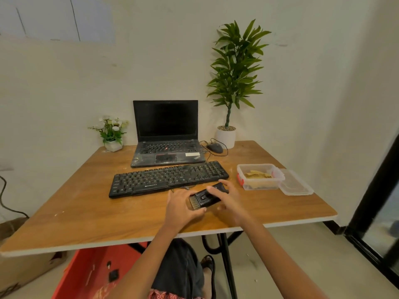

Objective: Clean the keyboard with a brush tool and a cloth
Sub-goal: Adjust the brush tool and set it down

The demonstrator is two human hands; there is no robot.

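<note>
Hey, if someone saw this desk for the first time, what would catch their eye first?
Probably the two hands, left hand and right hand, holding a black brush tool near the table's front edge. Just behind lies the black keyboard, with an open laptop beyond it and a tall potted plant at the back right.

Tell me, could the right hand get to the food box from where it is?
Probably yes: the box sits open just beyond the right hand with bare table between, but that hand holds the brush.
</note>
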